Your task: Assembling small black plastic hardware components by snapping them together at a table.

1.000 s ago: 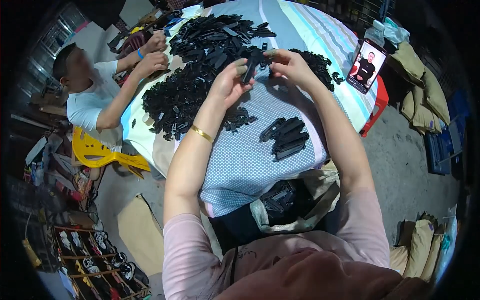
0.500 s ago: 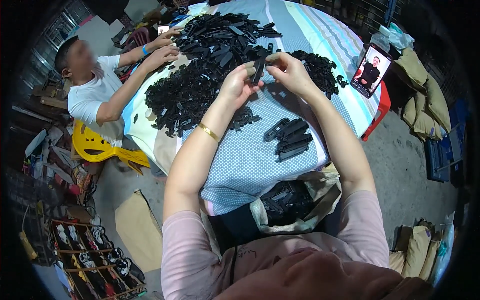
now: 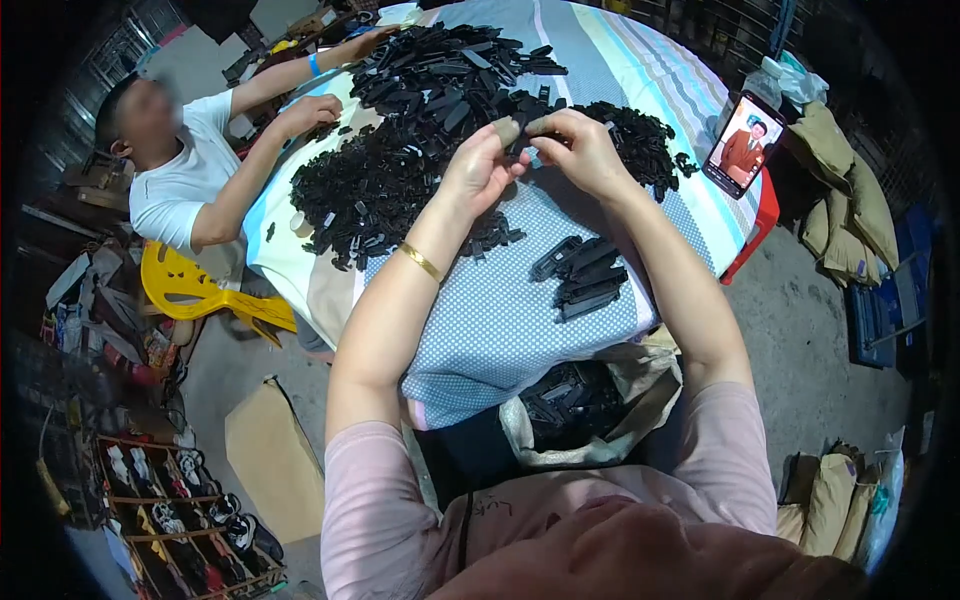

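Note:
Over the middle of the cloth-covered table (image 3: 480, 340), my left hand (image 3: 478, 168) grips a small black plastic piece (image 3: 519, 143) between thumb and fingers. My right hand (image 3: 585, 150) meets it from the other side, its thumb and fingers pinched at the piece; what exactly they hold is partly hidden. Beyond my hands lies a heap of long black plastic parts (image 3: 440, 75). A pile of smaller black pieces (image 3: 365, 185) spreads to the left, and another small-piece pile (image 3: 640, 145) sits to the right. Several black parts (image 3: 582, 280) lie grouped nearer me, between my forearms.
A co-worker (image 3: 185, 170) sits at the left on a yellow chair (image 3: 185, 290), hands at the heaps. A phone (image 3: 742, 145) stands propped at the table's right, above a red stool (image 3: 762, 220). An open sack (image 3: 520, 435) holding black parts is below the near edge.
My hands stay nearly in place, while the piece between them has turned and shows less. The co-worker leans back left; one hand reaches farther along the heap, the other draws back left.

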A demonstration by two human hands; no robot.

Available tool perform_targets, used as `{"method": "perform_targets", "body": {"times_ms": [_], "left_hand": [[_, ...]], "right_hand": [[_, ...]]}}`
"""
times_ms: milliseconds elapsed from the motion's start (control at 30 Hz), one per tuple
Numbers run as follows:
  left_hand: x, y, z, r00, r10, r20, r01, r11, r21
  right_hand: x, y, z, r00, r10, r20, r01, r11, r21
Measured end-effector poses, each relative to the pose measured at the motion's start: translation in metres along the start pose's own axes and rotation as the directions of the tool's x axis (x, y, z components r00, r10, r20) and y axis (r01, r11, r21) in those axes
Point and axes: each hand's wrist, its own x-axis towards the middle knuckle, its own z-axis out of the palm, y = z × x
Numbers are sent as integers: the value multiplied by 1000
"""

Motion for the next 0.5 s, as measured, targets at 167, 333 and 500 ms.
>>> {"method": "perform_targets", "body": {"times_ms": [167,333,500], "left_hand": [[3,-2,-9,999,-11,45,7,996,84],[0,1,1,1000,27,-1,-27,995,101],[-2,2,3,982,175,70,-177,984,20]], "right_hand": [[-3,-14,8,995,-36,-98,47,994,104],[-2,-12,9,989,31,-145,-2,980,198],[-2,-12,1,959,281,48,-265,815,515]]}}
